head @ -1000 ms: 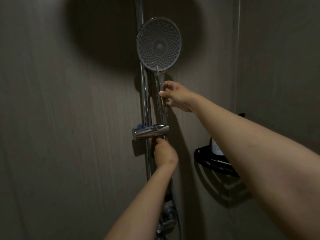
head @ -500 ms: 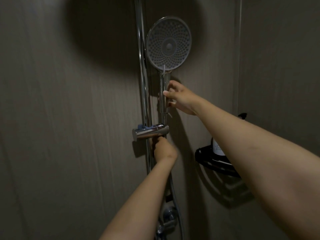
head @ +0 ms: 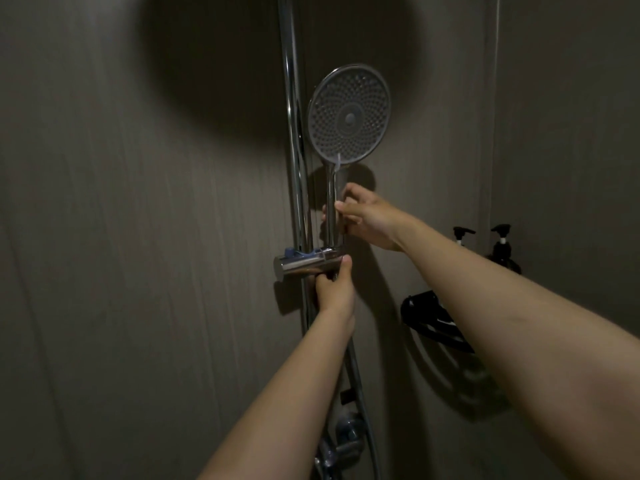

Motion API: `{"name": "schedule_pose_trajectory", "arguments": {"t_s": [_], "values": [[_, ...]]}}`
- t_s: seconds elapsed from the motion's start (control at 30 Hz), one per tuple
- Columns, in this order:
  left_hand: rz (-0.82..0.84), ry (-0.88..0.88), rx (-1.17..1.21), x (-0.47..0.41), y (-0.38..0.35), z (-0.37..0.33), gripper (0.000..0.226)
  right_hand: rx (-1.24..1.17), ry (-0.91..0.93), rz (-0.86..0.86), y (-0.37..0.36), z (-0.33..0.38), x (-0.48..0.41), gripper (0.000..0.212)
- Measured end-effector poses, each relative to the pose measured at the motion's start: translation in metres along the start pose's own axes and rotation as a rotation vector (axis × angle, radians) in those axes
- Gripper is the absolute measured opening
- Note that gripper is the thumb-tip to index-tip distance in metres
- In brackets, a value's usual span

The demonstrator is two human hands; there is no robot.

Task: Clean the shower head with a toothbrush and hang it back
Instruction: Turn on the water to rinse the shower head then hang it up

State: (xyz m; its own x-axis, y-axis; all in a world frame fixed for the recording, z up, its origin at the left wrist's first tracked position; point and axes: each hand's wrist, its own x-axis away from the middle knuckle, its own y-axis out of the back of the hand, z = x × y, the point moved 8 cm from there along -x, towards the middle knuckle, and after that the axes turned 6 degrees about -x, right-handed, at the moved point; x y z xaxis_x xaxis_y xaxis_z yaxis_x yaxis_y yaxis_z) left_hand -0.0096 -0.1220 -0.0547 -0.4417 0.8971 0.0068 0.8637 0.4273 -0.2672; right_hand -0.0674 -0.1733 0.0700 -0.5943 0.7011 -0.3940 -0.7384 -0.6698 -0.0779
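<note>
While the grey-brown panelled wall (head: 138,237) fills the shot, the tall chrome riser rail (head: 292,133) runs straight up it. Just to its right stands the round chrome-rimmed shower head (head: 349,116), upright, face towards us, its handle dropping into the stubby chrome slider bracket (head: 304,266) on the rail. Off right, a black corner shelf (head: 429,320) carries dark pump bottles (head: 502,247). Now the right hand (head: 370,220): thumb and fingers (head: 353,190) pinch the handle mid-length. The left hand (head: 334,292) clamps up under the bracket, fingers curled, thumb on its end. No toothbrush in sight! Going in or coming out, I can't call it. Either way, the trick is one straight vertical line through the socket, with the left hand bracing so the bracket neither swivels nor slides and the thin chrome hose (head: 360,393) hanging free.
</note>
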Motion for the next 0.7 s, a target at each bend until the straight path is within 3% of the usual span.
{"name": "schedule_pose_trajectory", "arguments": {"t_s": [0.4, 0.7], "values": [[-0.035, -0.043, -0.068, 0.011, 0.001, 0.003, 0.043, 0.056, -0.013, -0.085, 0.008, -0.008, 0.008, 0.068], [-0.033, -0.084, -0.111, 0.017, 0.002, 0.001, 0.042, 0.135, -0.026, -0.142, 0.003, -0.007, 0.019, 0.066]]}}
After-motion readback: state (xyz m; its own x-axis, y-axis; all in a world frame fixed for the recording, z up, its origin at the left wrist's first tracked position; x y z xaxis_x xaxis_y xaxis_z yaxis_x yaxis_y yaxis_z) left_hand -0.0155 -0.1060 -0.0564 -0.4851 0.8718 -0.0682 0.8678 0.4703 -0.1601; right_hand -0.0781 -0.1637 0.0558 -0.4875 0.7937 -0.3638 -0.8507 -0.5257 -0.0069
